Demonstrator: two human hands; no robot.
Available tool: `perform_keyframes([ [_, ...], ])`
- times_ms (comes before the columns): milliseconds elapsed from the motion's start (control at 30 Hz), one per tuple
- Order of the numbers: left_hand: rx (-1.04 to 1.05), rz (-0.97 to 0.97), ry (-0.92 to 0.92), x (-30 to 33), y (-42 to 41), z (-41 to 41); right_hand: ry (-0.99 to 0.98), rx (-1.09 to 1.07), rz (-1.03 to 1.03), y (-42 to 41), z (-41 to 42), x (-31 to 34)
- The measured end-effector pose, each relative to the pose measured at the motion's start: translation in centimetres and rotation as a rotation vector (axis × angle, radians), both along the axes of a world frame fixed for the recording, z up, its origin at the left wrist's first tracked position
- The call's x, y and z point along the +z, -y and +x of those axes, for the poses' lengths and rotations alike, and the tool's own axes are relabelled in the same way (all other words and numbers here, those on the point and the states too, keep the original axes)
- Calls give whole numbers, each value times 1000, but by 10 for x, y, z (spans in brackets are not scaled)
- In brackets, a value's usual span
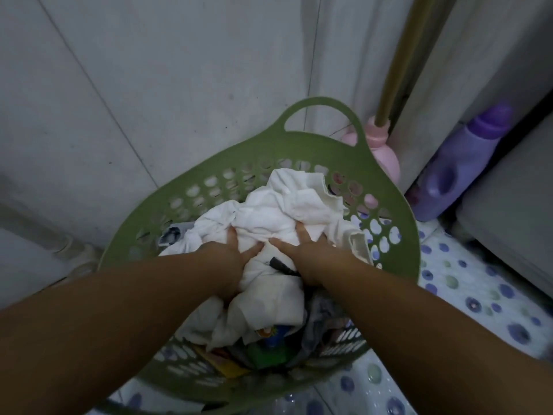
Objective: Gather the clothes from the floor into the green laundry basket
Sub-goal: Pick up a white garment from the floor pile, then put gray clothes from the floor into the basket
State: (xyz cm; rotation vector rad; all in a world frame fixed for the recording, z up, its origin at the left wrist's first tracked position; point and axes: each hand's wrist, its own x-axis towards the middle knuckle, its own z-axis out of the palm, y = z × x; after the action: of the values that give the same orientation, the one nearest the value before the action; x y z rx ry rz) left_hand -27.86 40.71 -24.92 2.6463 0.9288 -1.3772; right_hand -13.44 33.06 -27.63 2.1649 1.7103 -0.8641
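The green laundry basket [299,145] with perforated walls and a loop handle stands in front of me against the wall. A heap of white clothes [278,211] fills its middle. My left hand [230,256] and my right hand [302,253] both press down into the white cloth side by side, fingers dug into its folds. Darker and coloured garments [269,345], grey, green, blue and yellow, lie at the near side of the basket under the white pile.
A pink bottle [383,157] and a brass-coloured pole [404,61] stand behind the basket in the corner. A purple detergent bottle [457,169] leans at the right beside a grey appliance [508,199]. The floor [478,295] has a dotted pattern.
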Motion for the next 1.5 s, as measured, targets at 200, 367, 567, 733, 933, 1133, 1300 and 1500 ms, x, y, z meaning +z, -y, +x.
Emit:
perform_keyframes([
  [200, -56, 1, -77, 48, 33, 4, 77, 30, -174, 47, -13, 46],
  [367, -65, 88, 10, 106, 69, 44, 14, -6, 57, 84, -8, 84],
  [567, -88, 104, 547, 125, 162, 91, -55, -252, 519, 175, 11, 115],
  [733, -135, -132, 790, 113, 255, 123, 14, -457, 538, 294, 50, 116],
  [933, -180, -397, 750, 87, 373, 148, 72, -743, 451, 424, 69, 100],
  [1133, -300, -589, 648, 62, 436, 154, 145, -894, 396, 499, 84, 75],
  [1300, -254, -670, 612, 33, 458, 163, 218, -1101, 301, 547, 97, 37],
  [1500, -90, -752, 644, 4, 483, 183, 427, -960, -37, 557, 102, 6],
])
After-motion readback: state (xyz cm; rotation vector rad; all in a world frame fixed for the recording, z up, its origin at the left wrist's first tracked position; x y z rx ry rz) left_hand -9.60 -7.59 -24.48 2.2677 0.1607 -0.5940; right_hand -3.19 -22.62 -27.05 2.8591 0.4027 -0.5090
